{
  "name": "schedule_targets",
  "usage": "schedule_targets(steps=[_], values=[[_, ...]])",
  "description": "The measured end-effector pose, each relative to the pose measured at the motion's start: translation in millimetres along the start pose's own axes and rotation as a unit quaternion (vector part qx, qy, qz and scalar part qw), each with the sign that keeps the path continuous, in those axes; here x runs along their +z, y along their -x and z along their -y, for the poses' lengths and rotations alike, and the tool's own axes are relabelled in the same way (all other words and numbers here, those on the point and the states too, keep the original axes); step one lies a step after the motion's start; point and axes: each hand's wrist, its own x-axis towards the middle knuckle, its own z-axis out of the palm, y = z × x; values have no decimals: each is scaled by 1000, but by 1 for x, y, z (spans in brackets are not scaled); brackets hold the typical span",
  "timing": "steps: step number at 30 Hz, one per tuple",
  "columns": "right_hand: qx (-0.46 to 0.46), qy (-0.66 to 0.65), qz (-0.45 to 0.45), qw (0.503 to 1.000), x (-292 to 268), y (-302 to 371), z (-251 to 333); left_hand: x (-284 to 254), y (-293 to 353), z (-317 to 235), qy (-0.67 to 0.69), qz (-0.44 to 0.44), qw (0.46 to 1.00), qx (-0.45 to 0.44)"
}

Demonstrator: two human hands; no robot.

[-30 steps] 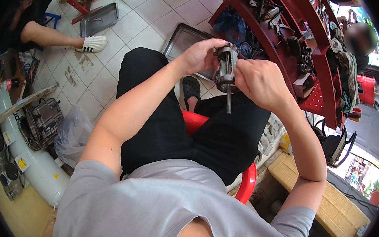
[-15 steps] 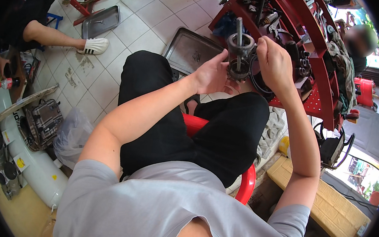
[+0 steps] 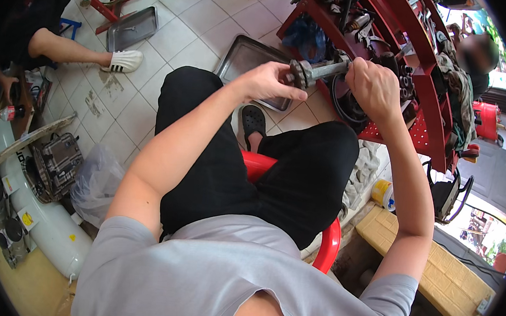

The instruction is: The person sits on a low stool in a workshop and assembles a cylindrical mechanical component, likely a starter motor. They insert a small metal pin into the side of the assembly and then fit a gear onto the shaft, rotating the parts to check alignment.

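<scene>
The white cylinder (image 3: 52, 220) bears dark lettering (image 3: 22, 156), a yellow label (image 3: 26, 218) and yellow triangle (image 3: 72, 237).

Grey shirt (image 3: 197, 266), plain, a bit creased | short grey sleeves (image 3: 124, 240) | baggy black pants (image 3: 204, 172) | dark shoe (image 3: 253, 118), little holes on top

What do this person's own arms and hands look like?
The left hand and right hand are bare; no gloves, watch or rings show. The left arm and right arm emerge from short, plain, light grey sleeves. No cables show on them.
</scene>
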Motion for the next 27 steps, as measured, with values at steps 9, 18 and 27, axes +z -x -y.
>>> schedule_targets(steps=[9, 18, 27], values=[[-74, -207, 133, 966, -39, -2, 41, -2, -16, 15, 72, -70, 994, -36], [104, -349, 106, 925, -41, -21, 50, 66, -2, 33, 365, 181, 913, -31], [87, -50, -2, 995, -15, -12, 9, 45, -6, 23, 354, 87, 931, 33]])
